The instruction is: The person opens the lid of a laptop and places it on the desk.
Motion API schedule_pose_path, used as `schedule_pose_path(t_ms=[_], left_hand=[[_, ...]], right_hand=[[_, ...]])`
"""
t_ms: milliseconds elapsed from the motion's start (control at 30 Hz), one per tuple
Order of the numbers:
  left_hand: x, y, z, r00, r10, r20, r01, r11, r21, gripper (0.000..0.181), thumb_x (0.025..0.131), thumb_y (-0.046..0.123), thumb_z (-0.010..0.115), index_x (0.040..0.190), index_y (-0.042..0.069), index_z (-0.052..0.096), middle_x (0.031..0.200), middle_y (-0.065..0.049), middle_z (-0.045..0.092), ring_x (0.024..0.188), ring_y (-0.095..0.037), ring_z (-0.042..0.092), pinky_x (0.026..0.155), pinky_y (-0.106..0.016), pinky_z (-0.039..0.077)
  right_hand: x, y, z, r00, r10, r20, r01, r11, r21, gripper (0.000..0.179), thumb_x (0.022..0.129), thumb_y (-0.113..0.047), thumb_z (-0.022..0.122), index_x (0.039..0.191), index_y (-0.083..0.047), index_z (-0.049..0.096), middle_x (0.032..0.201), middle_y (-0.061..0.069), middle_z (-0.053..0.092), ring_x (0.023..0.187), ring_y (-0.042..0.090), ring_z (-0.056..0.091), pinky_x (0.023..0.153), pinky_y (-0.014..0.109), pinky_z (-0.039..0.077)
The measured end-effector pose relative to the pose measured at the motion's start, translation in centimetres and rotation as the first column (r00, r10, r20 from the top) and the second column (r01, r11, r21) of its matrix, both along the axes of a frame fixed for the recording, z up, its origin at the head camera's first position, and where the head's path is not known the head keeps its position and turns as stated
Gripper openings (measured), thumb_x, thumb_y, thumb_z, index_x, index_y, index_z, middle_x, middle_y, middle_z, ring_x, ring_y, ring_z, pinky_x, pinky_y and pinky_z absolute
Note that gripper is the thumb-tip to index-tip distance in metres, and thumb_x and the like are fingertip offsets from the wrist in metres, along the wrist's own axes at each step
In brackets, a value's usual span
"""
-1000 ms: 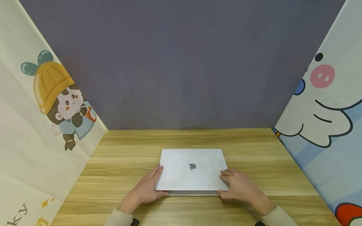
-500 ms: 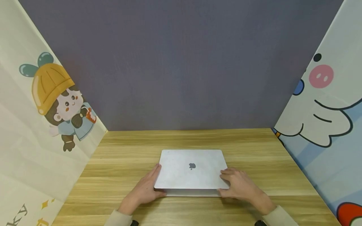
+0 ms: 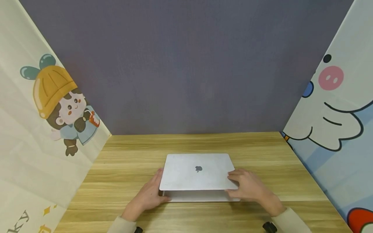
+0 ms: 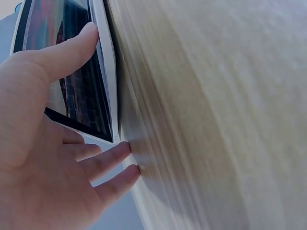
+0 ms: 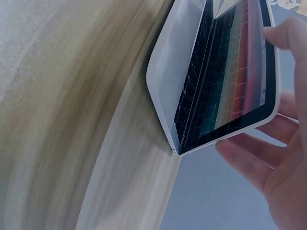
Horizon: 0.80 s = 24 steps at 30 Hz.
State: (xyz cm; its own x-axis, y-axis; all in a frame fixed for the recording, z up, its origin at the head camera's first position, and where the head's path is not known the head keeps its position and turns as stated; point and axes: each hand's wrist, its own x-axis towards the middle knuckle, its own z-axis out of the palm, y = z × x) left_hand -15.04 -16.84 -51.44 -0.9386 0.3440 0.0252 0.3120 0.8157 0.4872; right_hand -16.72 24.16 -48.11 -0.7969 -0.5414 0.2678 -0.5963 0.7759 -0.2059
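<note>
A silver laptop (image 3: 186,176) lies on the wooden table, its lid raised partway, front edge towards me. My right hand (image 3: 250,187) pinches the lid near its right front corner: the thumb is on the screen side (image 5: 249,76), the other fingers on the outside. At the left front corner, my left hand (image 3: 149,194) lays its thumb on the front of the base (image 4: 109,72). Its other fingers stretch fairly straight beside the laptop, and two fingertips touch the table. Dark keys (image 5: 192,81) and a glossy screen show between lid and base. The head view hides them.
Wood-grain tabletop (image 3: 122,155) surrounds the laptop. A grey panel (image 3: 186,71) stands along the back. Cartoon-printed sheets flank the table, one at the left (image 3: 35,174) and one at the right (image 3: 349,129).
The lid's front edge has risen, widening the gap above the base. My right hand has moved up slightly with it, while my left hand stays almost in place.
</note>
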Motion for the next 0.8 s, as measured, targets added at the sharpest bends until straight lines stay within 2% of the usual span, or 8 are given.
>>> schedule_pose_path(t_ms=[167, 400, 600, 800], left_hand=[[0.0, 0.1, -0.2, 1.0, 0.005, 0.0, -0.005, 1.0, -0.012, 0.118, 0.079, 0.045, 0.085, 0.16, -0.004, 0.015, 0.164, -0.026, 0.021, 0.148, -0.043, 0.03, 0.115, -0.059, 0.033], [0.1, 0.4, -0.3, 0.998, -0.032, -0.057, 0.029, 0.999, -0.045, 0.108, 0.083, 0.042, 0.082, 0.16, -0.002, 0.021, 0.162, -0.023, 0.03, 0.143, -0.042, 0.038, 0.109, -0.062, 0.038], [0.3, 0.8, -0.2, 0.999, -0.025, -0.042, 0.021, 0.994, -0.107, 0.094, 0.086, 0.048, 0.077, 0.154, -0.002, 0.036, 0.153, -0.024, 0.043, 0.137, -0.047, 0.041, 0.106, -0.067, 0.037], [0.1, 1.2, -0.3, 0.999, -0.029, -0.038, 0.023, 0.988, -0.155, 0.091, 0.087, 0.05, 0.075, 0.154, 0.002, 0.038, 0.15, -0.022, 0.049, 0.136, -0.047, 0.041, 0.105, -0.068, 0.036]], right_hand=[[-0.2, 0.1, 0.1, 1.0, -0.009, 0.013, 0.009, 1.0, -0.015, 0.05, 0.075, -0.047, 0.08, 0.103, -0.005, 0.08, 0.112, 0.008, 0.075, 0.107, 0.037, 0.068, 0.087, 0.053, 0.058], [-0.4, 0.1, 0.3, 1.0, -0.016, 0.005, 0.016, 0.999, -0.047, 0.048, 0.075, -0.046, 0.08, 0.102, -0.007, 0.08, 0.11, 0.006, 0.075, 0.103, 0.032, 0.069, 0.086, 0.049, 0.059], [-0.6, 0.2, 0.5, 0.999, -0.012, -0.032, 0.01, 0.997, -0.075, 0.044, 0.073, -0.044, 0.081, 0.099, -0.009, 0.081, 0.106, 0.004, 0.076, 0.099, 0.028, 0.071, 0.083, 0.045, 0.06], [-0.9, 0.2, 0.8, 0.999, -0.017, -0.043, 0.012, 0.993, -0.114, 0.041, 0.073, -0.044, 0.082, 0.095, -0.009, 0.081, 0.102, 0.002, 0.076, 0.095, 0.025, 0.071, 0.08, 0.043, 0.06]])
